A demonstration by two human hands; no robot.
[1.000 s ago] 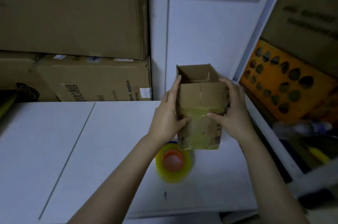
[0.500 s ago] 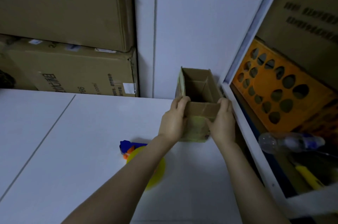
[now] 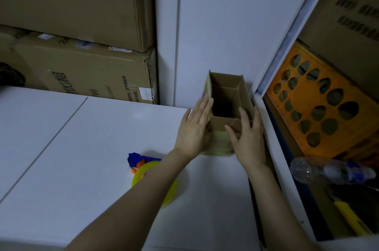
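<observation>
Box [image 3: 225, 95]: small brown cardboard, top open, divider inside, yellowish tape on its sides, interior too dark to read. It stands upright at the back right corner of the table [image 3: 82, 148], close to the wall [image 3: 215, 25]. Left hand [image 3: 193, 129] lies flat on its left side and right hand [image 3: 249, 138] on its right, fingers straight, none curled round it. Table edge is just right of the box, with bare table to the left and a tape roll [image 3: 171, 192] near the front.

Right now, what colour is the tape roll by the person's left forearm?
The tape roll is yellow, shown best in the head view.
</observation>
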